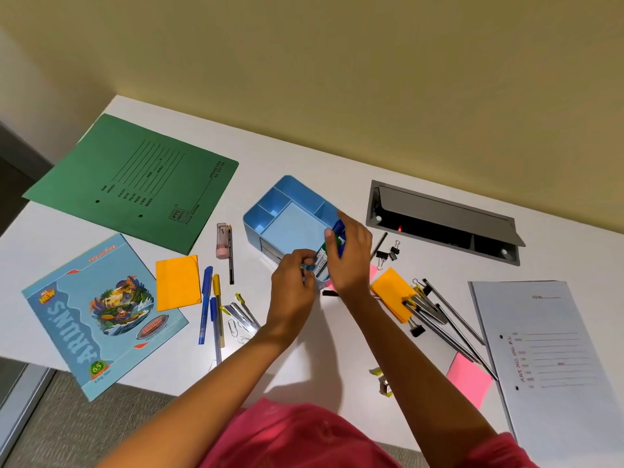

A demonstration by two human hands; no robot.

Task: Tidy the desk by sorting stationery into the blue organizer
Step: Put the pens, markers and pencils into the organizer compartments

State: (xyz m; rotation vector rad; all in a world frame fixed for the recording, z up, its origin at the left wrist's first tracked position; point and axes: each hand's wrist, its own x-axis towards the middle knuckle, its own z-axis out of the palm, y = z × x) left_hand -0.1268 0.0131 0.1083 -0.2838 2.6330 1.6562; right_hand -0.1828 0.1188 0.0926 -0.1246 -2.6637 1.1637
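Both hands over near right corner of blue organizer (pixel 270 211), mid surface (pixel 304 359). Right hand (pixel 351 258) closed round bundle of markers (pixel 332 246), blue and green caps showing; left hand (pixel 292 278) pinching bundle's lower end. Markers look light, stiff, smooth-barrelled; likely to slip or fan apart, so best held mid-barrel, steadied from below. Which compartment they go to: cannot tell. Loose pens (pixel 211 305) lie left, untouched

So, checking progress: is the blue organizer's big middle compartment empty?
Empty, as far as visible: the blue organizer's middle compartment shows bare floor; both hands hide its near corner.
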